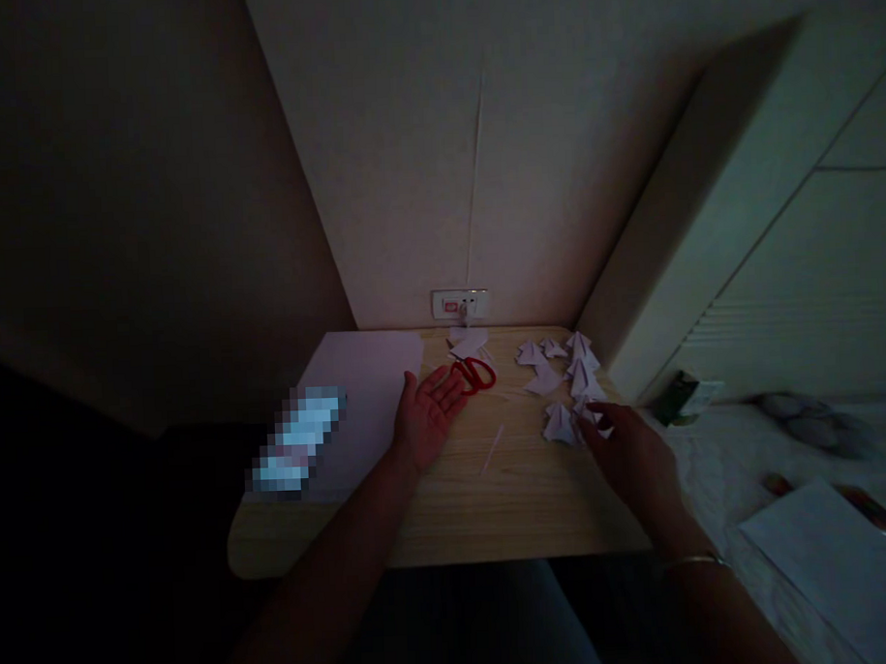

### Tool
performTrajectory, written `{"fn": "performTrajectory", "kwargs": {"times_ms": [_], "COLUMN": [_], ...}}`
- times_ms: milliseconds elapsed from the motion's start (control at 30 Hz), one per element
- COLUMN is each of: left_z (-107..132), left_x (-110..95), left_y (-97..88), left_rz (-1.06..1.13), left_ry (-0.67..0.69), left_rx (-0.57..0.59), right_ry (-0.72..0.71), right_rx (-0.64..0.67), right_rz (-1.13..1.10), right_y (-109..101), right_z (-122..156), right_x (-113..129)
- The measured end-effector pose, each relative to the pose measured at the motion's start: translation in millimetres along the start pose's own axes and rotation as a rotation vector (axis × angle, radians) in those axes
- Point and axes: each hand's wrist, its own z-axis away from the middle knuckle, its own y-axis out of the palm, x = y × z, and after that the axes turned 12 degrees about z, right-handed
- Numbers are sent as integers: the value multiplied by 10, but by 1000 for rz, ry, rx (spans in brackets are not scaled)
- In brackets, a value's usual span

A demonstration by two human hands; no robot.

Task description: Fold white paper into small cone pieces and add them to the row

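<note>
My left hand [429, 417] rests palm up over the table, its fingers spread and nothing in it. Its fingertips reach close to the red-handled scissors [477, 375]; I cannot tell if they touch. On the right, my right hand [627, 451] pinches a small folded paper piece [585, 409] at the table's right side. Beside it sits another folded paper piece [560, 423], and several more pointed, pleated ones stand behind, among them a folded paper [581, 378]. A thin paper strip [494, 448] lies between my hands.
White paper sheets [372, 373] cover the left of the wooden table [486, 524], with a lit, blurred-out phone [301, 442] on top. Paper scraps [470, 345] lie below a wall socket [459, 304]. To the right, a bed [716, 477] holds a white sheet [829, 551].
</note>
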Motion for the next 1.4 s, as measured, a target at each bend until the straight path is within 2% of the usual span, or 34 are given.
{"fn": "performTrajectory", "kwargs": {"times_ms": [133, 233, 367, 467, 567, 667, 733, 800, 867, 900, 1000, 1067, 1133, 1267, 1400], "left_z": [-2, 23, 70, 112, 211, 414, 603, 809, 1002, 1085, 1248, 1288, 1293, 1278, 1280], "left_x": [20, 68, 117, 77, -40, -210, -349, -515, -698, -790, -1020, -1114, -1162, -1199, -1234], "left_y": [-9, -18, 13, 72, 84, -38, -189, -360, -518, -586, -733, -788, -815, -813, -790], "left_rz": [-39, -179, -543, -825, -1114, -1460, -1675, -1859, -1954, -1977, -1968, -1881, -1786, -1683, -1699], "left_ry": [37, 133, 326, 439, 500, 673, 803, 845, 825, 795, 619, 501, 427, 346, 323], "left_rx": [-7, 51, 126, 110, 69, -49, -222, -417, -651, -744, -901, -904, -893, -913, -938], "right_ry": [-31, -99, -234, -264, -275, -315, -332, -347, -380, -442, -661, -763, -805, -797, -782], "right_rx": [-46, 39, 191, 249, 318, 348, 364, 340, 309, 296, 264, 282, 306, 333, 344], "right_rz": [-151, -245, -335, -386, -429, -485, -493, -511, -509, -521, -495, -438, -396, -347, -317], "right_y": [-125, -53, 114, 164, 156, 156, 180, 224, 282, 317, 442, 532, 606, 657, 637], "right_z": [-71, 42, 271, 354, 317, 193, 91, -5, -77, -101, -126, -112, -88, -53, -57], "right_x": [139, 367, 679, 826, 938, 1098, 1251, 1433, 1623, 1713, 1922, 1995, 2020, 2008, 2001]}}
